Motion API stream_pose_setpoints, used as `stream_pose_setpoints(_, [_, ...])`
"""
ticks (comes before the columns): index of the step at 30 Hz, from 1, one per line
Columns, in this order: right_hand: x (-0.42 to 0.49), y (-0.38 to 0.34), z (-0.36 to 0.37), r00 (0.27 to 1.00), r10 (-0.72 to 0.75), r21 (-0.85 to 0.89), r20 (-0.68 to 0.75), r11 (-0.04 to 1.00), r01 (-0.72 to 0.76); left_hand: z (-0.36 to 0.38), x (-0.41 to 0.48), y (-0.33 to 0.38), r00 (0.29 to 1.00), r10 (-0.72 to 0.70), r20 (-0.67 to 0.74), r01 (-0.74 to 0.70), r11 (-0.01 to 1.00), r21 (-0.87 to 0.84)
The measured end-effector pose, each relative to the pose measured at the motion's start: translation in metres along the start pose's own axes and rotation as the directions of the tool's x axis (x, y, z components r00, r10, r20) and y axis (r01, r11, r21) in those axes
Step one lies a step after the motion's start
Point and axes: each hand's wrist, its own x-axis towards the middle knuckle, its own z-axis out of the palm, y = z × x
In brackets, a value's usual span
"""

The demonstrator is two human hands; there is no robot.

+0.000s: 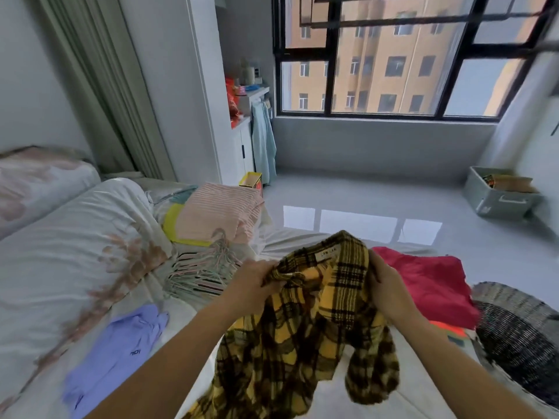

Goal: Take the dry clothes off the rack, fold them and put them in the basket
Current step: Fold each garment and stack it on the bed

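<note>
We hold the yellow plaid shirt (pixel 320 322) at centre frame, above the bed (pixel 429 382). Our left hand (pixel 257 276) bunches the collar and our right hand (pixel 388 285) grips the other side. The sleeves hang crumpled, so folding now would likely trap creases. The hangers (pixel 205 267) at its left could snag the cloth. Bare sheet lies lower right, and the basket (pixel 520 334) sits at the right edge.

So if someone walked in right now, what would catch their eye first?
Most likely the yellow and black plaid shirt, gripped near its collar by the left hand and right hand, low in the middle over the bed. Next, the red garment lying just right of it beside the dark woven basket, and the big black-framed window across the room.
</note>
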Motion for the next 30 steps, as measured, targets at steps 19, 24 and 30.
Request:
stream_pose_setpoints(19, [-0.010,-0.012,-0.137,0.861,0.187,-0.262,0.473,0.963,-0.065,-0.061,0.011,0.087,0.992,-0.053,-0.113,0.065,0.992,0.106])
stream_pose_setpoints(24, [-0.007,-0.004,-0.149,0.974,-0.144,-0.325,0.176,0.925,0.195,-0.072,0.004,0.113,0.991,-0.131,-0.033,0.135,0.976,0.170])
stream_pose_setpoints(30, [-0.016,-0.005,-0.158,0.980,-0.197,-0.340,0.015,0.921,0.190,-0.100,-0.010,0.104,0.974,-0.227,0.021,0.212,0.934,0.286])
